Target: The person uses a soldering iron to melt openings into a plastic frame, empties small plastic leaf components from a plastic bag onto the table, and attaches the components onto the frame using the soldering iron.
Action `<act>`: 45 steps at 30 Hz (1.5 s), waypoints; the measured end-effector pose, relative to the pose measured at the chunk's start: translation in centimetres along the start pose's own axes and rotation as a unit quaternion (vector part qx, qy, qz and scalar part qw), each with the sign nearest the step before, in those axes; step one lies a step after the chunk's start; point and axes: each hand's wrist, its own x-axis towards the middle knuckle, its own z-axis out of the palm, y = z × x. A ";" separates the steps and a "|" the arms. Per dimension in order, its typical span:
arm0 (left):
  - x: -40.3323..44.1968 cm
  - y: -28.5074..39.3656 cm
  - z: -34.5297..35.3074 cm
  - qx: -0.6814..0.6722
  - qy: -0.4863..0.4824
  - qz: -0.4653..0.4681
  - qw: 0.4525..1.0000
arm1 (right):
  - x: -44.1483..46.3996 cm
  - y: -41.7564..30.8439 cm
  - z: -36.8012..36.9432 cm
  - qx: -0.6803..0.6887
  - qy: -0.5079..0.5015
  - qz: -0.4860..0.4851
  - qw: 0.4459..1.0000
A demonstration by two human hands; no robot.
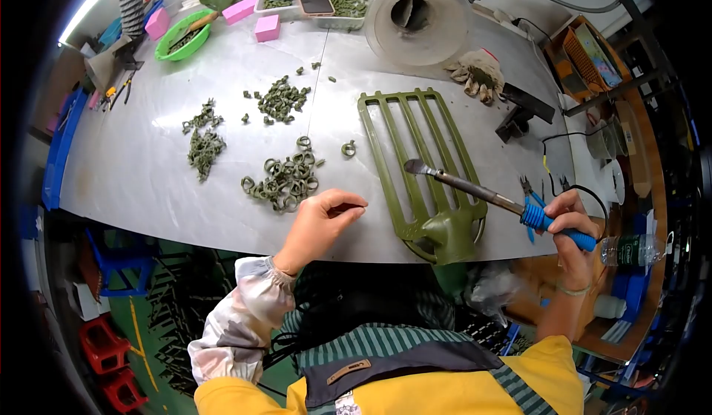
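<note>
My right hand (575, 233) is closed around the blue handle of a soldering iron (478, 190). Its broad, flattened tip lies over the bars of a green slatted plastic part (389, 155), which has a thick rounded base at the table's near edge. Whether the tip touches the part I cannot tell. My left hand (320, 222) is pinched just left of that part; anything between its fingertips is hidden. Close by lies a pile of small green rings (285, 181), with a single ring (348, 148) apart from it.
Small green pieces lie in heaps (283, 100) on the metal table. Behind stand a green bowl (184, 40), pink blocks (268, 28), a phone (315, 0) and a large round duct hood (419, 22). Gloves (477, 74), blue-handled pliers (530, 192) and a bottle (630, 250) are on the right.
</note>
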 end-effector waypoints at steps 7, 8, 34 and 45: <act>-0.7 -1.7 0.1 0.273 0.076 0.242 0.928 | 1.9 -3.7 -0.8 -0.104 -0.194 -0.014 0.975; -0.8 -1.8 0.0 0.275 0.080 0.245 0.926 | 2.5 -4.4 -0.8 -0.123 -0.230 -0.026 0.965; -0.6 0.1 3.5 0.106 0.065 0.116 0.985 | 5.0 -4.5 2.2 -0.133 -0.357 -0.080 0.921; 0.1 0.0 3.6 0.174 0.055 0.175 0.968 | 2.9 -4.5 -0.6 -0.122 -0.257 -0.101 0.953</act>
